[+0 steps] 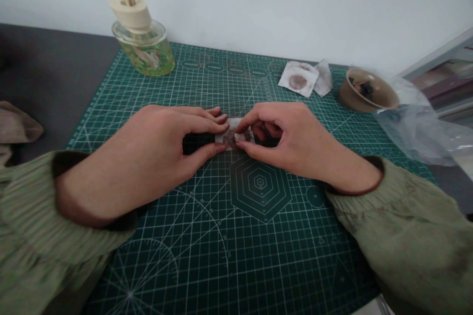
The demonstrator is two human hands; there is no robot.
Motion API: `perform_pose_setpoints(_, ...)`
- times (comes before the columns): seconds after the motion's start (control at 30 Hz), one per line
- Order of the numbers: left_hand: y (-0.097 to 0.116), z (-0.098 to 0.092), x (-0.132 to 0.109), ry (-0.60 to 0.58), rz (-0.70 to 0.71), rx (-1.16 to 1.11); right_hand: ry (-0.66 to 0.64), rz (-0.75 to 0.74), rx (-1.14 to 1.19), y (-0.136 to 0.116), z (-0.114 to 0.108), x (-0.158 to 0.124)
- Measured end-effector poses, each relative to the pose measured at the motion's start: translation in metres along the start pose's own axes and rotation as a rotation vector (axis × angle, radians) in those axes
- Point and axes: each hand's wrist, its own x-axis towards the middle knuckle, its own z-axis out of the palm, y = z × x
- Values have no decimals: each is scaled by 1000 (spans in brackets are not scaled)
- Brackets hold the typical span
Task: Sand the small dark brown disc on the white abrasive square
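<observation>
Hands: left [166,142] and right [286,138] pinch small packet [233,136], possibly paper, over cutting mat [221,236].

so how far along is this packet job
Done, it seems: one flattened, stained packet lies by the brown bowl, which holds something dark. In hand: the left hand and right hand both pinch a second packet over the cutting mat. Left: that one shows no tear I can see.

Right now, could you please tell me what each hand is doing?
Left hand: closed, pinching the small packet at its left end.
Right hand: closed, pinching the small packet at its right end.
</observation>
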Motion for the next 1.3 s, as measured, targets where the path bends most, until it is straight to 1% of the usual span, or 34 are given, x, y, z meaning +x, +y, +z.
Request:
perform_pose_setpoints(0.13, 2, -1, 1, -8, -25, -14, 32, 2, -16, -1, 2, 1)
perform_pose_setpoints(0.23, 7, -3, 2, -32, -85, -5, 3, -7, -3, -3, 2, 1)
perform_pose_setpoints(0.3, 10, -4, 3, -36, -106, -11, -3, 21, -11, -3, 1, 1)
perform_pose_setpoints(0.4, 10, -4, 3, -34, -104, -18, 24, 43, -14, -2, 0, 1)
perform_pose_setpoints(0.57, 7, -4, 2, -33, -81, -12, -13, 31, 21, -2, 0, 1)
perform_pose_setpoints(0.7, 4, -4, 1, -16, -48, -20, 29, 54, -20, -4, 3, 2)
perform_pose_setpoints(0.8, 2, -2, 1, -14, -43, -7, -6, 31, 9, -4, 4, 2)
perform_pose_setpoints(0.87, 2, -1, 2, -22, -39, -12, -16, 45, 9, -3, 3, 2)
perform_pose_setpoints(1.0, 2, -1, 1, -11, -27, -6, 33, 82, -31, -3, 1, 2)
perform_pose_setpoints(1.13, 1, -4, 1, -22, -41, -3, -18, 57, -2, -3, -1, 2)
perform_pose_setpoints(1.23, 2, -3, 1, -21, -58, 0, 26, 90, -84, -3, -1, 3)
perform_pose_setpoints(1.3, 3, -3, 2, -25, -63, 1, 43, 93, -100, -3, 0, 4)
